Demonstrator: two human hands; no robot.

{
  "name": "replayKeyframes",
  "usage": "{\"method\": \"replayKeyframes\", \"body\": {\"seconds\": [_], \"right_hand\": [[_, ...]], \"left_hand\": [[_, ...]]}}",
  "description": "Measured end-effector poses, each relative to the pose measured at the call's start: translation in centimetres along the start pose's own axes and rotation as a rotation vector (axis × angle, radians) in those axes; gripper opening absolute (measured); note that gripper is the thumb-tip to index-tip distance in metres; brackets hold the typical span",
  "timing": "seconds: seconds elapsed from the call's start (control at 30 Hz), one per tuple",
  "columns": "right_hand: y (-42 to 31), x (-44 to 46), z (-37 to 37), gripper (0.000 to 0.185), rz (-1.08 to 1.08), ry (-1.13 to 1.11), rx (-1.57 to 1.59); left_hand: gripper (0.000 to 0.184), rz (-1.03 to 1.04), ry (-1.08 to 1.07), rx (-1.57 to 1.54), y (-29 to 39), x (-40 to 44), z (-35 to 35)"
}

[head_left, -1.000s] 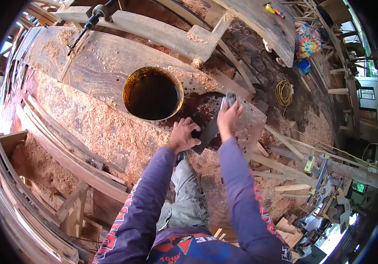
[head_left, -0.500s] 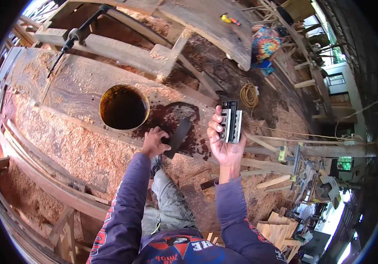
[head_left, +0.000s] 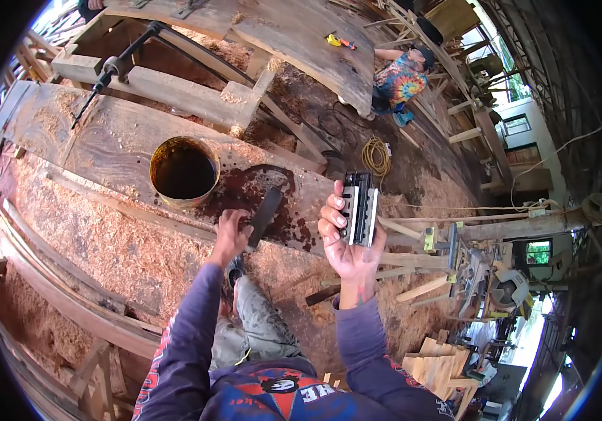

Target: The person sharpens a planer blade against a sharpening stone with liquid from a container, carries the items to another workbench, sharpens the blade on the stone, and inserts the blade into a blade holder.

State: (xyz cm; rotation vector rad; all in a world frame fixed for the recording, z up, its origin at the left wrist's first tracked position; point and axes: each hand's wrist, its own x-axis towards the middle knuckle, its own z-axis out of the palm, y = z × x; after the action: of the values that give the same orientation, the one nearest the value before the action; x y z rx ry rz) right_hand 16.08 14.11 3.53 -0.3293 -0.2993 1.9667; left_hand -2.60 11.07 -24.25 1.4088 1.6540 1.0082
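Silver metal catches the light in the head view! The tool point(head_left: 360, 209) is up off the board point(head_left: 122, 151), beyond its edge, in the right hand point(head_left: 348, 245): palm up, fingers curled round one side, a closed hold. Over to the left hand point(head_left: 231, 237), half curled at the edge of a dark blade point(head_left: 265, 216), over a wet stain point(head_left: 233, 196); whether the fingers pinch it or only touch it, I cannot tell. The step in hand looks like a pause with the tool raised; the next move, I judge, calls for a sure hold on the blade and a dry grip. Now the containers: a bucket point(head_left: 192, 203) stands upright on the board beside the stain, dark liquid point(head_left: 180, 174) inside, its depth hard to read.
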Motion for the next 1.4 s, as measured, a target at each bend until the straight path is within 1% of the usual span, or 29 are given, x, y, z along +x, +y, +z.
{"method": "replayKeyframes", "body": {"seconds": [0.03, 0.07, 0.1, 0.17, 0.2, 0.23, 0.27, 0.3, 0.37, 0.47, 0.5, 0.53, 0.57, 0.6, 0.63, 0.67, 0.7, 0.73, 0.77, 0.8, 0.87, 0.9, 0.97, 1.0, 1.1, 1.17, 1.2, 1.27, 1.4], "right_hand": [[0.0, -0.2, 0.0, 0.067, 0.009, -0.036, -0.004], [-0.1, -0.5, 0.0, 0.071, 0.020, -0.018, -0.010], [-0.1, -0.7, 0.2, 0.071, 0.024, -0.015, -0.008], [0.1, -1.1, 0.6, 0.076, 0.015, -0.025, -0.033], [0.1, -1.2, 0.6, 0.076, 0.017, -0.026, -0.030], [0.0, -1.3, 0.6, 0.077, 0.026, -0.028, -0.041], [-0.2, -1.4, 0.7, 0.078, 0.036, -0.032, -0.053], [-0.4, -1.5, 0.7, 0.078, 0.041, -0.039, -0.051], [-0.8, -1.7, 0.8, 0.076, 0.057, -0.013, -0.046], [-1.8, -1.7, 1.0, 0.076, 0.068, 0.018, -0.028], [-2.1, -1.8, 1.1, 0.076, 0.067, 0.038, -0.018], [-2.4, -1.8, 1.3, 0.076, 0.074, 0.032, -0.011], [-2.6, -1.7, 1.8, 0.074, 0.029, 0.161, -0.139], [-2.9, -1.5, 2.4, 0.072, -0.015, 0.288, -0.269], [-3.2, -1.4, 2.6, 0.071, -0.062, 0.413, -0.399], [-4.6, -1.5, 1.2, 0.071, 0.031, 0.214, -0.349], [-5.3, -1.0, 0.6, 0.070, 0.055, 0.086, -0.327], [-5.9, -0.9, 0.4, 0.068, 0.054, 0.121, -0.348], [-6.5, -0.7, 0.4, 0.067, 0.051, 0.154, -0.373], [-7.2, -0.5, 0.3, 0.067, 0.048, 0.151, -0.372], [-8.6, 0.0, 0.0, 0.059, 0.089, 0.066, -0.372], [-8.9, 0.2, 0.2, 0.059, 0.093, 0.058, -0.368], [-9.4, 0.7, 0.8, 0.064, 0.021, 0.120, -0.562], [-9.7, 0.9, 0.8, 0.058, 0.000, 0.047, -0.545], [-10.6, 1.6, -0.3, 0.054, -0.049, -0.024, -0.625], [-10.7, 1.8, 0.0, 0.053, -0.062, -0.030, -0.625], [-10.8, 1.9, 0.2, 0.052, -0.076, -0.029, -0.631], [-11.2, 2.3, -0.3, 0.051, -0.064, -0.058, -0.622], [-11.3, 2.9, 0.3, 0.049, -0.064, -0.117, -0.658]], "left_hand": [[0.035, -0.001, 0.007, 0.004, 2.7, -0.9, -0.9], [0.034, 0.024, 0.074, -0.190, 5.1, -1.8, -1.5], [0.033, 0.046, 0.140, -0.384, 7.8, -2.8, -2.0], [0.030, 0.147, 0.207, -0.373, 14.4, -4.6, -4.6], [0.031, 0.254, 0.232, -0.346, 15.9, -5.2, -5.0], [0.032, 0.327, 0.260, -0.312, 18.3, -5.9, -5.8], [0.034, 0.368, 0.264, -0.355, 20.5, -6.5, -6.3], [0.042, 0.428, 0.249, -0.315, 22.0, -7.0, -6.6], [0.050, 0.537, 0.240, -0.246, 25.0, -7.2, -6.9], [0.068, 0.653, 0.194, -0.028, 28.1, -7.0, -7.2], [0.068, 0.652, 0.196, -0.018, 28.9, -6.7, -7.0], [0.068, 0.616, 0.129, -0.042, 29.6, -6.4, -6.9], [0.069, 0.577, 0.066, -0.066, 30.3, -6.0, -6.6], [0.068, 0.524, 0.074, -0.263, 30.6, -5.4, -5.7], [0.062, 0.473, 0.126, -0.393, 31.0, -4.9, -5.3], [0.058, 0.412, 0.148, -0.493, 31.5, -4.3, -4.8], [0.054, 0.349, 0.164, -0.595, 32.2, -3.7, -4.5], [0.047, 0.337, 0.166, -0.569, 32.7, -2.9, -4.2], [0.047, 0.342, 0.162, -0.565, 33.3, -2.4, -4.1], [0.045, 0.298, 0.147, -0.544, 34.1, -2.1, -4.0], [0.040, 0.217, 0.155, -0.513, 35.4, -1.4, -3.7], [0.040, 0.219, 0.162, -0.507, 35.8, -1.1, -3.5], [0.038, 0.155, 0.143, -0.462, 36.4, -0.6, -3.2], [0.038, 0.157, 0.150, -0.456, 36.3, -0.4, -2.9], [0.037, 0.184, 0.138, -0.410, 35.8, 0.1, -2.3], [0.033, 0.255, 0.157, -0.385, 35.8, 0.3, -2.4], [0.033, 0.258, 0.163, -0.378, 35.8, 0.3, -2.4], [0.027, 0.124, 0.054, -0.586, 35.7, 0.3, -2.4], [0.022, 0.196, 0.059, -0.631, 35.3, 0.6, -2.6]]}}
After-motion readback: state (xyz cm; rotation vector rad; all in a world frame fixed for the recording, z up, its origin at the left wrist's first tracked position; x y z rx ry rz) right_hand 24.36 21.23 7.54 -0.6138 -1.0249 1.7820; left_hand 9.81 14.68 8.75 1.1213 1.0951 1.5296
